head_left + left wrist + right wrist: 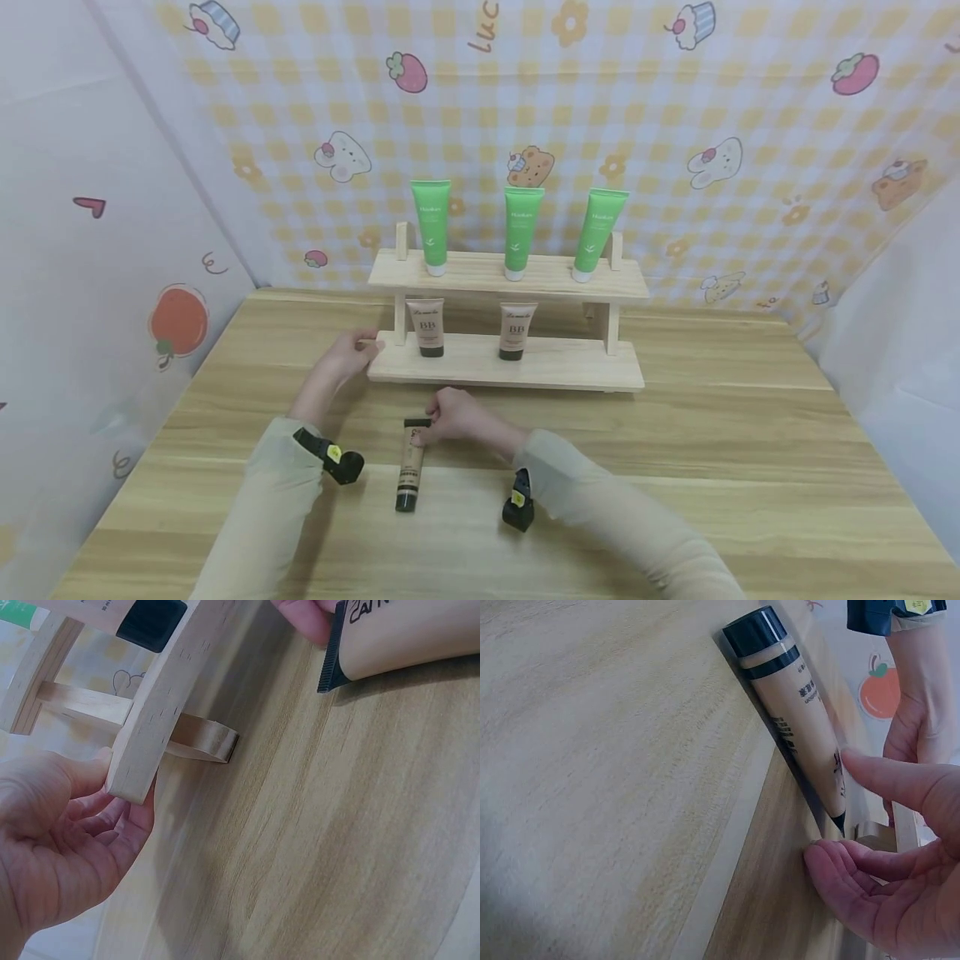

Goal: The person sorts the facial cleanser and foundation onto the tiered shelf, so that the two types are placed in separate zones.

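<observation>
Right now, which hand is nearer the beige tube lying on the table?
Right. The right hand touches the beige tube at its crimped end; the left hand grips the wooden shelf's left end.

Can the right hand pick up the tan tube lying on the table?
Probably yes. The right hand already has its fingertips on the crimped end of the tan tube, which lies flat on the table with nothing over it. The left hand is off at the wooden shelf.
</observation>
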Demonstrator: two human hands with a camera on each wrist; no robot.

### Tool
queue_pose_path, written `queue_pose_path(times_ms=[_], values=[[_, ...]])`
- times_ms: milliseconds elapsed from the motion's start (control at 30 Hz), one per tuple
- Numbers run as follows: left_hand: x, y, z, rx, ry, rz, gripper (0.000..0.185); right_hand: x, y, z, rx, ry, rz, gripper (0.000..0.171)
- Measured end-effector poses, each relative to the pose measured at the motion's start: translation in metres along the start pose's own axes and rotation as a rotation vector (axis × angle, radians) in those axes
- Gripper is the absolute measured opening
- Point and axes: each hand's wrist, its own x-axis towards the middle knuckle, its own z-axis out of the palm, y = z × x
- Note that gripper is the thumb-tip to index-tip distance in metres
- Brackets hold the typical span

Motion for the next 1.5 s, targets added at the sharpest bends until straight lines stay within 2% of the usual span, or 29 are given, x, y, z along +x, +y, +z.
queue_pose_path(times_ms=[67, 267, 533, 767, 967, 1200, 1500], values=[[-0.001, 0.0, 0.0, 0.003, -0.001, 0.006, 0.053, 0.001, 0.0, 0.0, -0.003, 0.001, -0.008, 0.048], [0.0, -0.001, -0.001, 0.01, -0.002, 0.007, 0.052, 0.001, -0.002, 0.003, 0.013, -0.001, 0.026, 0.038], [0.001, -0.001, -0.001, 0.011, -0.005, 0.004, 0.053, -0.001, -0.006, 0.009, 0.005, -0.017, 0.024, 0.046], [-0.001, 0.001, -0.001, 0.012, -0.01, -0.01, 0.053, -0.002, -0.008, 0.014, 0.019, -0.042, 0.04, 0.028], [-0.002, -0.001, -0.002, 0.024, -0.021, 0.004, 0.054, -0.003, -0.01, 0.018, 0.037, -0.045, 0.02, 0.028], [-0.001, -0.001, -0.001, 0.018, -0.02, -0.001, 0.055, 0.002, -0.01, 0.022, 0.121, -0.063, 0.026, 0.02], [-0.001, -0.001, -0.002, 0.019, -0.019, -0.008, 0.055, 0.006, -0.003, 0.021, 0.228, -0.103, 0.024, 0.026]])
